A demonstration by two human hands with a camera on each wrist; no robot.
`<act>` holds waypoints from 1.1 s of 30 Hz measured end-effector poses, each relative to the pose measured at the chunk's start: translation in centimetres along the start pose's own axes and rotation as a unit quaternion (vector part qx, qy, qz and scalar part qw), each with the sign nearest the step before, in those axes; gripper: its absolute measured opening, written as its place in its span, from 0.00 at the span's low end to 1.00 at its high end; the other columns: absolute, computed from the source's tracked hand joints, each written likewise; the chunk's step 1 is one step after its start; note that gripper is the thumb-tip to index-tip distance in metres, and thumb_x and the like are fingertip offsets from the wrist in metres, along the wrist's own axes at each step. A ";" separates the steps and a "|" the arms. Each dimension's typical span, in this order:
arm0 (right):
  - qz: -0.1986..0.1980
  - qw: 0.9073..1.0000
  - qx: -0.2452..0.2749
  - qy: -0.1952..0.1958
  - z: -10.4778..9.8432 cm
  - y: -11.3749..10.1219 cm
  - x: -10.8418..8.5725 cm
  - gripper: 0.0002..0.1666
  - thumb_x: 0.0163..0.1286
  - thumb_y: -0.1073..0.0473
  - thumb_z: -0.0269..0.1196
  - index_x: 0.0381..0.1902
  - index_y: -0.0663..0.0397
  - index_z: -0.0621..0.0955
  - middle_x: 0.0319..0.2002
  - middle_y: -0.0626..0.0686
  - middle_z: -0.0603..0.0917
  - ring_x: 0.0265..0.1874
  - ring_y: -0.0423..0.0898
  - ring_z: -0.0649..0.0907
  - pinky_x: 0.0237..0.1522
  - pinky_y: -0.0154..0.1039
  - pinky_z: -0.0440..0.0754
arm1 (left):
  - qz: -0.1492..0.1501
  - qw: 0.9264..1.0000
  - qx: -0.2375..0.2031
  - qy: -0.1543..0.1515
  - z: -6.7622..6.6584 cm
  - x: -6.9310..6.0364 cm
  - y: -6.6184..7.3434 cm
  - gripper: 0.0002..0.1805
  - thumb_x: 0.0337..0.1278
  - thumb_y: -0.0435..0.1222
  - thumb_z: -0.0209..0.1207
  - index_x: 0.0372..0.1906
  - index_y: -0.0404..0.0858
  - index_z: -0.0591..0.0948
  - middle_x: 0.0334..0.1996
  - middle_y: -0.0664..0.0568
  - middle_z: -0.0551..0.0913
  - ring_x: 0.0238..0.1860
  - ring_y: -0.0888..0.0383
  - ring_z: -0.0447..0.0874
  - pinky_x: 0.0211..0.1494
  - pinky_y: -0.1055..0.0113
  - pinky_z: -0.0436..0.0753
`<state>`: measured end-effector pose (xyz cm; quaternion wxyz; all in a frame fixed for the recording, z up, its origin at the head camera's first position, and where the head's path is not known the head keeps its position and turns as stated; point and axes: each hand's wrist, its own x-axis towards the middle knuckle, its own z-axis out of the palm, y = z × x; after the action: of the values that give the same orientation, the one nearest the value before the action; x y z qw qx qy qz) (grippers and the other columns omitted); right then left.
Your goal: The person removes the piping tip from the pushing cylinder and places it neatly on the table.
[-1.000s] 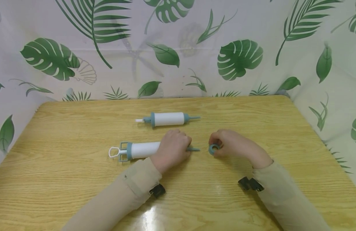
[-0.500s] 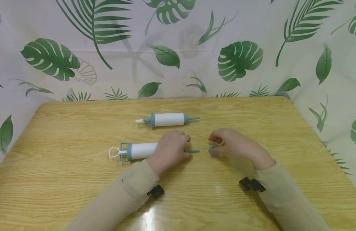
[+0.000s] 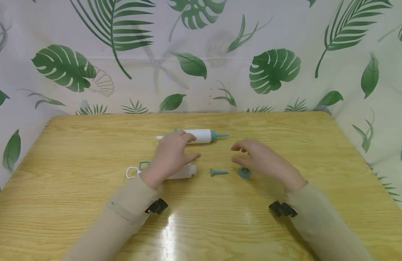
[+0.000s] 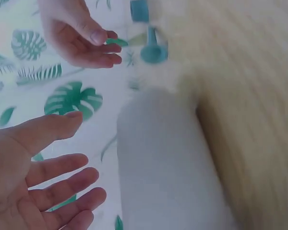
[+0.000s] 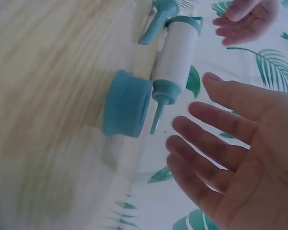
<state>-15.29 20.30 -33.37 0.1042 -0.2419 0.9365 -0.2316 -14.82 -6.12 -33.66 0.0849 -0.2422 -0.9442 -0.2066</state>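
Observation:
My left hand (image 3: pixel 170 156) is over the near syringe's white barrel (image 3: pixel 181 173), thumb and fingers spread, holding nothing. In the left wrist view, the barrel (image 4: pixel 163 158) lies beside my open fingers, apart from them. Its blue-grey nozzle (image 3: pixel 218 172) lies detached on the table, right of the barrel's bare end. A blue-grey ring (image 3: pixel 244 173) rests flat farther right. Just above and beside that ring, my right hand (image 3: pixel 261 159) is open with nothing in it; the right wrist view shows the ring (image 5: pixel 127 105) clear of its fingertips. My left hand and wrist partly cover the near syringe's handle end.
A second, assembled syringe (image 3: pixel 201 136) with a blue-grey tip lies farther back, its left part behind my left hand. Everything rests on a wooden table (image 3: pixel 285 130). A leaf-patterned cloth (image 3: pixel 214 72) hangs behind the table's back edge.
My left hand has let go near the nozzle end and moved left, uncovering the separate nozzle and bare barrel end. My right hand has released the ring and lifted slightly up.

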 end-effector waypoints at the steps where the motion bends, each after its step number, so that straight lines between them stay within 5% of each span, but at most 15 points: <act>1: -0.003 1.000 -0.002 0.002 0.0 -0.1 0.3 0.23 0.69 0.55 0.61 0.57 0.63 0.76 0.55 0.60 0.78 0.53 0.57 0.76 0.53 0.53 0.74 | -0.008 1.000 -0.005 0.003 -0.2 0.1 -0.3 0.23 0.51 0.45 0.69 0.49 0.35 0.82 0.45 0.46 0.82 0.46 0.50 0.80 0.49 0.55 0.76; 7: -0.014 1.000 -0.001 0.010 -0.2 0.2 3.2 0.32 0.68 0.58 0.63 0.66 0.64 0.67 0.63 0.63 0.70 0.60 0.60 0.70 0.60 0.55 0.68 | -0.052 0.998 -0.024 0.000 -0.4 0.6 -1.9 0.29 0.50 0.43 0.70 0.57 0.34 0.77 0.53 0.42 0.78 0.55 0.46 0.74 0.56 0.50 0.73; 18: -0.021 0.998 -0.042 -0.034 0.0 0.6 8.0 0.41 0.65 0.59 0.65 0.70 0.67 0.60 0.67 0.66 0.65 0.66 0.61 0.64 0.66 0.53 0.60 | -0.077 0.994 0.012 -0.071 -0.1 1.8 -3.3 0.43 0.52 0.46 0.68 0.69 0.33 0.63 0.65 0.40 0.68 0.65 0.44 0.65 0.66 0.51 0.64; 24: -0.021 0.998 -0.042 -0.044 0.5 0.1 9.1 0.35 0.64 0.61 0.66 0.65 0.67 0.68 0.62 0.63 0.72 0.61 0.58 0.71 0.62 0.51 0.67 | -0.091 0.990 0.015 -0.108 0.2 2.4 -3.8 0.45 0.53 0.46 0.67 0.71 0.34 0.59 0.68 0.40 0.63 0.68 0.43 0.60 0.69 0.50 0.59; 33: -0.010 0.999 -0.039 -0.032 0.7 -0.6 10.0 0.18 0.63 0.65 0.65 0.50 0.64 0.78 0.48 0.59 0.82 0.50 0.54 0.79 0.55 0.48 0.75 | -0.099 0.988 0.021 -0.119 0.9 2.5 -4.8 0.42 0.54 0.43 0.66 0.71 0.33 0.61 0.66 0.40 0.67 0.66 0.42 0.63 0.67 0.49 0.61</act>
<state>-23.42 14.58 -34.58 0.1220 -0.2621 0.9387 -0.1879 -19.41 -8.51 -35.50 -0.0438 -0.1685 -0.9709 -0.1643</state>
